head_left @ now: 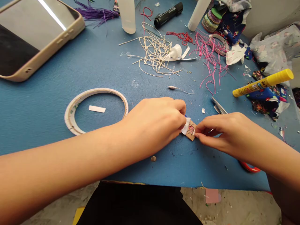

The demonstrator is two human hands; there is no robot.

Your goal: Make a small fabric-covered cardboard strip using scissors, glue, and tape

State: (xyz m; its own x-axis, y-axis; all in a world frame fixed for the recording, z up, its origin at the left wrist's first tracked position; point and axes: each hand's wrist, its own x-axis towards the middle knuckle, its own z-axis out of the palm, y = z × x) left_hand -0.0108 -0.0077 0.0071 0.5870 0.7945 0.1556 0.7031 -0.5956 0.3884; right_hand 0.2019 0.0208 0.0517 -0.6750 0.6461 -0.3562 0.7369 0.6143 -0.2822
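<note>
A small brown cardboard piece (191, 135) with pinkish-red thread on its face lies between my hands on the blue table (138, 168). White cloth or paper (186, 126) covers its left part, with a bit of blue showing above. My left hand (161, 122) is closed over that white part, its fingertips mostly hidden under the knuckles. At the cardboard's right edge, the thumb and forefinger of my right hand (217, 131) pinch a small white bit. Scissors with red handles (250, 168) lie partly under my right hand and wrist, blades (219, 106) pointing up and left.
A tape ring (70, 114) lies left, around a white strip (97, 109). Behind are a phone (42, 34), cream strings (153, 51), pink threads (208, 53), a black marker (168, 15) and white bottles. A yellow glue stick (262, 82) and fabric scraps sit right.
</note>
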